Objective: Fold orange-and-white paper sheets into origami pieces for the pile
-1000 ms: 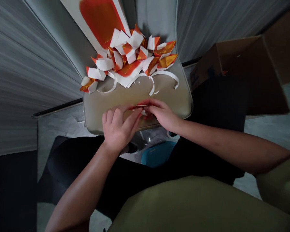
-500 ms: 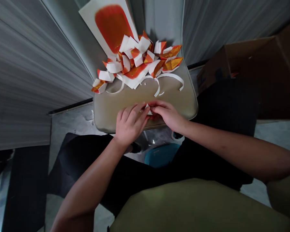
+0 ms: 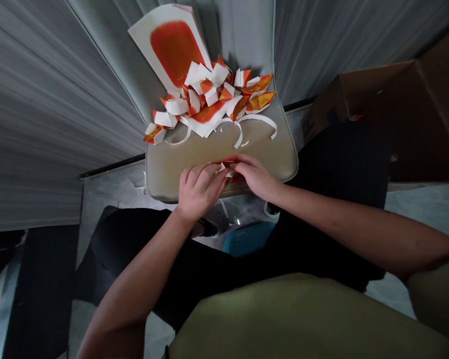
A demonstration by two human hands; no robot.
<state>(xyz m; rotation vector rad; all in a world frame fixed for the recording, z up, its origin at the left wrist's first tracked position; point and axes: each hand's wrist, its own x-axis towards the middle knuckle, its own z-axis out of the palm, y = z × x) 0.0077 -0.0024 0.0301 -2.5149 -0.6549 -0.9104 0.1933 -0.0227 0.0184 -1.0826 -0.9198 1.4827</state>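
Between my two hands, above the front of the padded chair seat (image 3: 168,172), is a small folded piece of white and orange paper (image 3: 226,170). My left hand (image 3: 200,189) pinches its left side, and my right hand (image 3: 255,174) grips its right side with bent fingers. The fingers cover most of the paper, so its full shape is hidden. Farther back on the seat, several folded paper pieces (image 3: 176,105), white with orange and gold, lie heaped over flat sheets (image 3: 205,130) with an orange patch.
A stack of orange-printed paper (image 3: 142,37) leans against the chair back. Curled white paper strips (image 3: 267,121) and small scraps lie mid-seat. To the right stands an open cardboard box (image 3: 324,107). Below the seat, between my legs, is a blue object (image 3: 249,239).
The camera view has shifted slightly, so the chair and box appear a little farther left. Both hands stay on the paper; the fingers have moved slightly and more of its orange edge shows.
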